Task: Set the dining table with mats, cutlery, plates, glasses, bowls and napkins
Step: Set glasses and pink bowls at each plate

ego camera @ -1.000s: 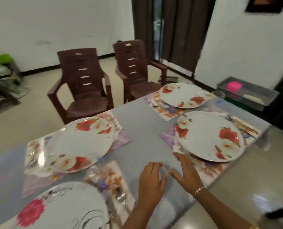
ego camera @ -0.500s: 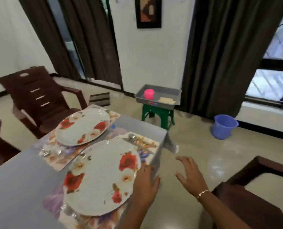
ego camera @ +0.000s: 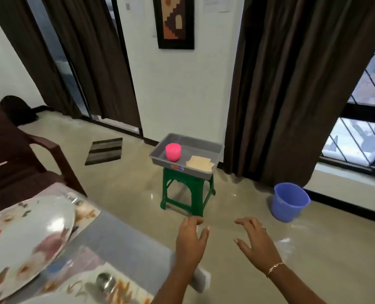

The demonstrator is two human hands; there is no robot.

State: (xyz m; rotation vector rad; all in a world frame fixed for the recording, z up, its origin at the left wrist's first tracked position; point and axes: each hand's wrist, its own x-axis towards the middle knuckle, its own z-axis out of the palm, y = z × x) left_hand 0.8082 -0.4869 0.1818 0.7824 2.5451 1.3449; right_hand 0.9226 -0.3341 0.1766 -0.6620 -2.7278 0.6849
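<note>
A grey tray (ego camera: 217, 150) rests on a green stool (ego camera: 187, 194) across the floor. Inside it stand a pink bowl (ego camera: 173, 152) and a stack of pale napkins (ego camera: 199, 164). My left hand (ego camera: 190, 241) and my right hand (ego camera: 255, 242) hover in the air in front of the stool, fingers spread, holding nothing. At lower left is the grey dining table (ego camera: 127, 235) corner with a floral plate (ego camera: 24, 240) on a floral mat (ego camera: 88, 212) and a spoon (ego camera: 105, 281) on a second mat.
A brown plastic chair (ego camera: 18, 161) stands at the left by the table. A blue bucket (ego camera: 288, 201) sits on the floor at right near dark curtains and a window. A striped doormat (ego camera: 105, 151) lies by the door.
My view has swung right, from the table to the stool with the tray. Both hands left the table and now hang in the air off its corner.
</note>
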